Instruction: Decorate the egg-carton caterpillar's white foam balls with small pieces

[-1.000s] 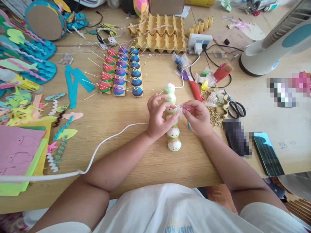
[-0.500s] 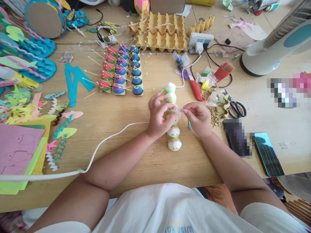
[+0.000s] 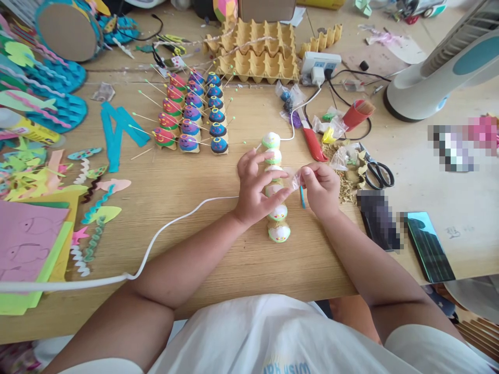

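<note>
Forearms point(image 3: 195, 257) slant inward from the lower corners; near frame centre, the left hand point(image 3: 255, 189), outer fingers spread, and right hand point(image 3: 323, 189), thumb against curled forefinger, grip a clear plastic bag point(image 3: 295, 179) over white-topped egg-carton cups point(image 3: 279, 233).

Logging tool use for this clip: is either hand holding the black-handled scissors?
No, the scissors lie on the table apart from the left hand and the right hand, which pinches some clear plastic.
</note>
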The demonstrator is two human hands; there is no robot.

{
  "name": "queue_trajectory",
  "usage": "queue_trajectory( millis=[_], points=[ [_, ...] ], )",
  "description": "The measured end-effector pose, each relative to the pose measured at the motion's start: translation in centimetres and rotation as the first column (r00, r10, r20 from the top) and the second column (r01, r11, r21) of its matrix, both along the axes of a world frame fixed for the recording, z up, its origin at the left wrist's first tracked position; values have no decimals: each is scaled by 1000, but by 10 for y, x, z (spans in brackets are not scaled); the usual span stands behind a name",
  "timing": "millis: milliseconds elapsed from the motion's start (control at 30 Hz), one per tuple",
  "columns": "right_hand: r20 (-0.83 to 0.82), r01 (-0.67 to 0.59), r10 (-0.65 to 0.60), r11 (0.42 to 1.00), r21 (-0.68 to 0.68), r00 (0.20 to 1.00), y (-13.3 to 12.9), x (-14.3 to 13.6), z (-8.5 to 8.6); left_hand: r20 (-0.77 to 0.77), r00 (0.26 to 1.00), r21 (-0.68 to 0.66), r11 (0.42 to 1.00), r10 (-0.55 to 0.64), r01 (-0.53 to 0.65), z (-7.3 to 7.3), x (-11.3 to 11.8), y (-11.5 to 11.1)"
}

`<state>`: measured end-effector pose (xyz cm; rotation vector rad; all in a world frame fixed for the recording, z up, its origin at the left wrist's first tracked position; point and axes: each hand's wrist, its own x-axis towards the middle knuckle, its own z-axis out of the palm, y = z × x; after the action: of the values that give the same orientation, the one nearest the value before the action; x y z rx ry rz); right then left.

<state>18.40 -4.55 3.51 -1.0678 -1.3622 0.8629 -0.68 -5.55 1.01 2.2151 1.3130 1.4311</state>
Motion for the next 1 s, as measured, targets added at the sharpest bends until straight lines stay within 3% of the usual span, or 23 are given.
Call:
queue_trajectory(
  millis=[133,267,367,567,800,900,1000],
  points=[
    [-22,-93,92,995,-41,996,-2,0,0,62,998,74,997,-9,4,-2,1,1],
    [-224,-234,200,963,-136,954,4,1,-4,43,994,7,995,98,-98,-1,1,3],
    [-348,-306,222,929,-209,911,10,2,-6,70,991,43,992,112,-116,0,0,5],
    [-385,-211,103,945,-249,917,17,4,-10,48,991,33,991,128,-129,0,-1,6],
    [-197,-93,67,988,-125,978,19,8,-15,135,988,15,997,74,-77,-1,0,6],
    [-185,-103,83,989,-102,979,19,9,-12,135,987,-3,996,86,-86,-1,0,6],
    [-245,-190,149,969,-157,958,21,12,-10,162,981,21,993,107,-112,-1,0,7]
  ],
)
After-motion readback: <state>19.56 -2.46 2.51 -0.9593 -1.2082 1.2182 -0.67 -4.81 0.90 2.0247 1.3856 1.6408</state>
